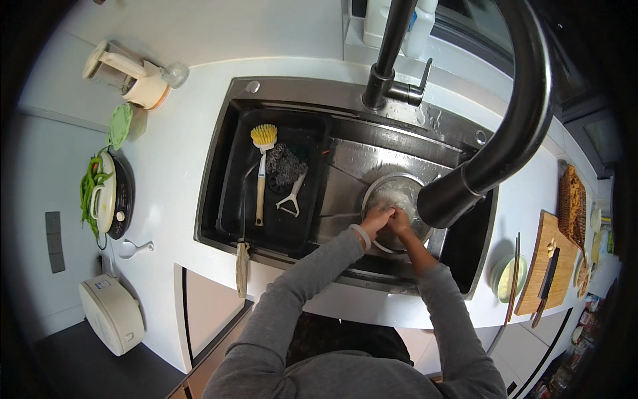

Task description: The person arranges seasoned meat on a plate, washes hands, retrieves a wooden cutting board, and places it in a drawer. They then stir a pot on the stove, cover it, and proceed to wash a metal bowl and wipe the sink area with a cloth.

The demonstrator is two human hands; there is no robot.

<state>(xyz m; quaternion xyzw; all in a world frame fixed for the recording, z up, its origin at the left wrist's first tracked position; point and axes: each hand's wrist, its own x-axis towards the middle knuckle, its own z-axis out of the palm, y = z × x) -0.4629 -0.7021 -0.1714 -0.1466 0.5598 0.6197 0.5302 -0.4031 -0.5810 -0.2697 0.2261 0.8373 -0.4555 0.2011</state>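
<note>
My left hand (378,219) and my right hand (398,222) meet over a round metal bowl (366,199), their fingers close together. What lies between the fingers is too small and blurred to make out. Cloudy, pale contents (391,192) show inside the bowl, beyond my fingertips. The bowl stands in the right part of a dark double sink (344,199). Above and to the right of my hands hangs the spray head (443,204) of a black pull-down kitchen faucet (381,85).
A yellow-bristled dish brush (263,137), steel wool (286,164) and a Y-shaped peeler (290,202) lie in the left basin. A wooden-handled knife (242,269) rests across its front rim. Rightward are a green bowl (503,279), chopsticks (514,279) and a cutting board (536,254) bearing a knife (550,274).
</note>
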